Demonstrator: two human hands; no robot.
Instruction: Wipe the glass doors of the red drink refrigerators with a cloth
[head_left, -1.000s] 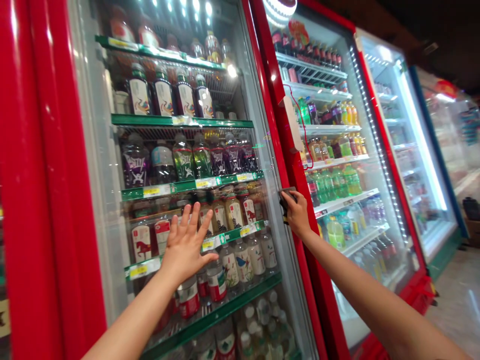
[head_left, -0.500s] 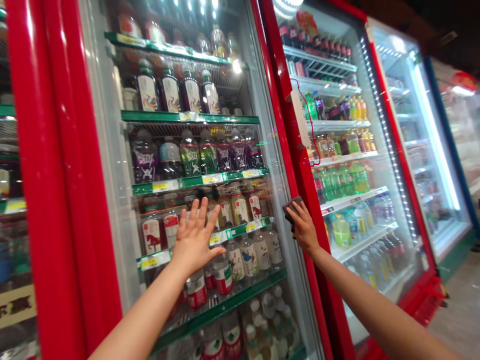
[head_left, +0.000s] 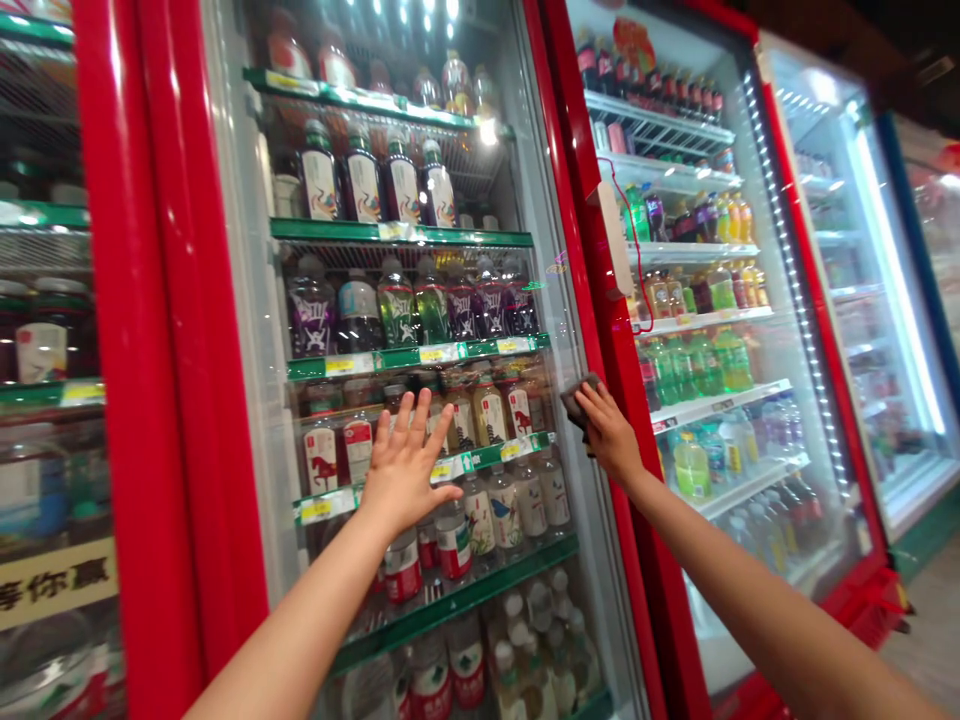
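My left hand (head_left: 409, 465) is spread with its fingers apart against the glass door (head_left: 559, 350) of a red-framed drinks fridge, holding nothing. Dark cloth or sponge (head_left: 581, 403) sits under the fingers of my right hand (head_left: 609, 430), pressed to the glass near the door's right edge. Behind the glass stand rows of bottles, among them purple-labelled ones (head_left: 311, 308) and white-labelled ones (head_left: 320, 180), on green-edged shelves (head_left: 401, 233).
A second fridge with green bottles (head_left: 733, 360) stands to the right, with a white box (head_left: 615, 240) and a red cord (head_left: 640, 260) on its frame. Further right are more lit fridges. Another red-framed fridge (head_left: 120, 300) is at the left.
The whole view has shifted, so the fridges appear further right. My right hand with the dark cloth or sponge has moved slightly up and left relative to the door frame. My left hand stays spread.
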